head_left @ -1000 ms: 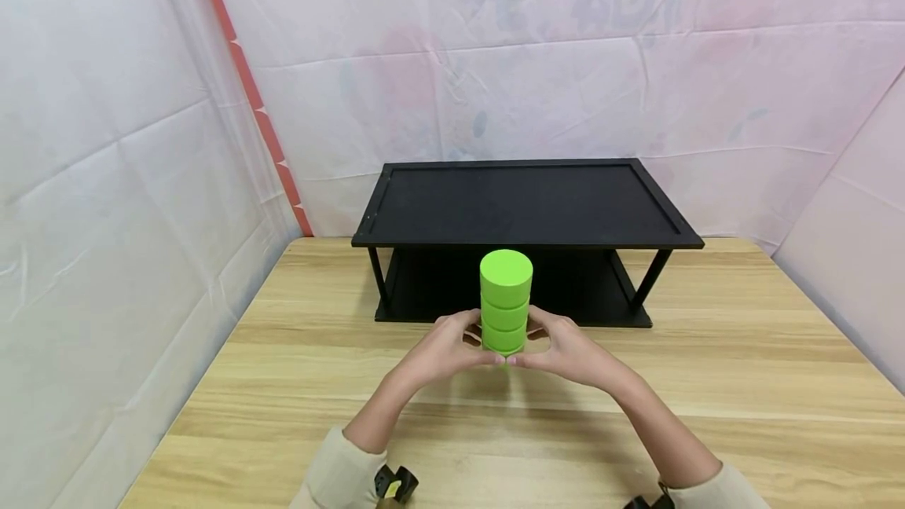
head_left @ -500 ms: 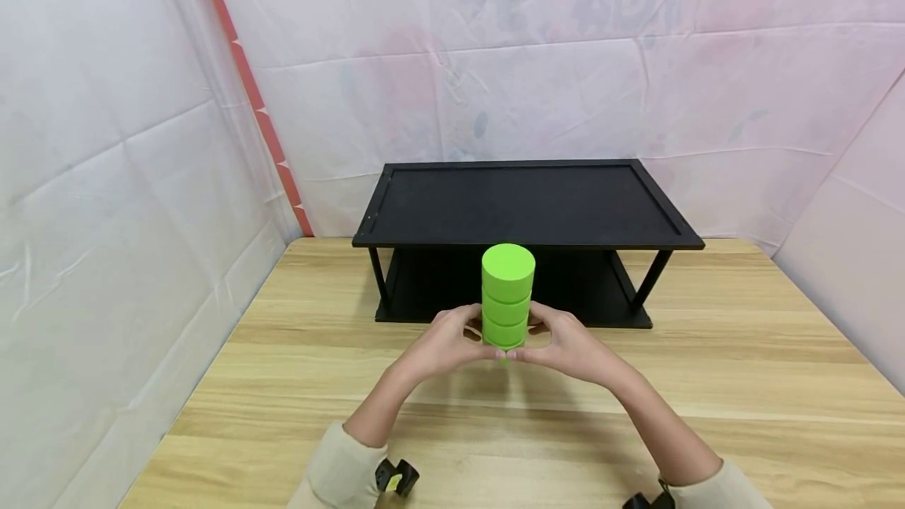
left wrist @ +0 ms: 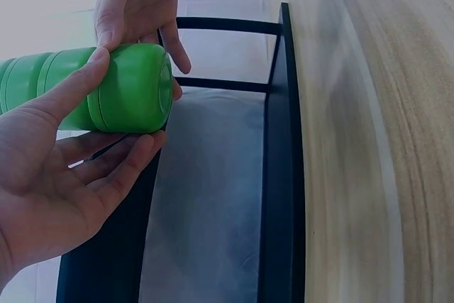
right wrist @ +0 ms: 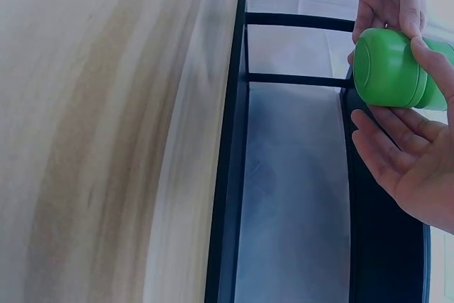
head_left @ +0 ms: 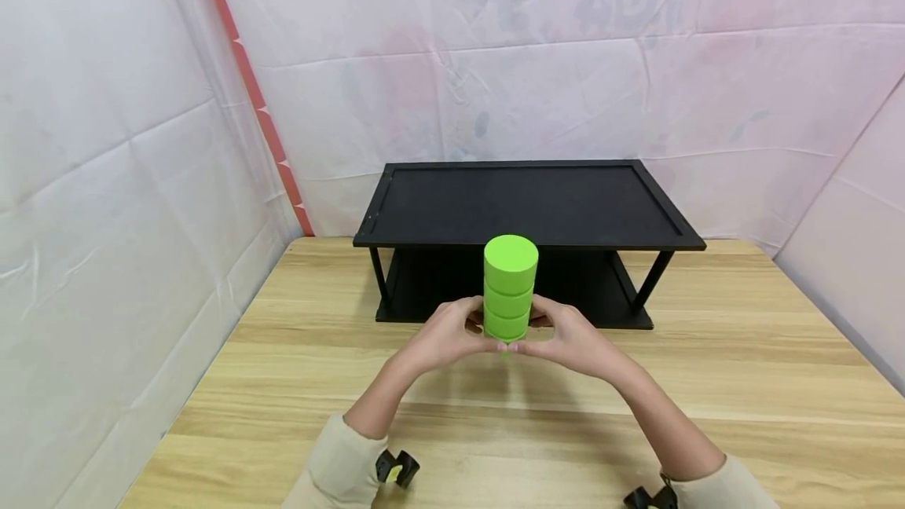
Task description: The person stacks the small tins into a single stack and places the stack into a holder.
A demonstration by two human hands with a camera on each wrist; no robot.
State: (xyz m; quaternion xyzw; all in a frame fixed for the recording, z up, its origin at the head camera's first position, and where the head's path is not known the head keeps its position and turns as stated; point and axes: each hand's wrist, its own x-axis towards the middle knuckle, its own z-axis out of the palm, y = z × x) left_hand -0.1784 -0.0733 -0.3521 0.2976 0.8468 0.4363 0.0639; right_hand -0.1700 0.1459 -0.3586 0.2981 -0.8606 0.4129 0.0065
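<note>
A bright green cylinder (head_left: 509,289) with grooves round its side is held upright above the table, in front of the black shelf. Its exact kind cannot be told. My left hand (head_left: 447,336) grips its lower part from the left, thumb at the near side and fingers behind. From the other side my right hand (head_left: 571,340) holds the same part, and the two thumb tips meet or nearly meet. In the left wrist view the rounded base of the green cylinder (left wrist: 135,90) shows between both hands. The right wrist view shows the base (right wrist: 386,69) too, apart from the tabletop.
Behind the hands stands a black two-tier shelf (head_left: 526,203) on the wooden table (head_left: 283,383). Its raised top lies just beyond the cylinder. White sheeting (head_left: 566,85) with a red strip (head_left: 247,85) encloses the back and sides.
Both hands have lifted the green cylinder slightly, in small steps, and its top now overlaps more of the shelf's upper board. The grip looks the same, and the shelf stays put.
</note>
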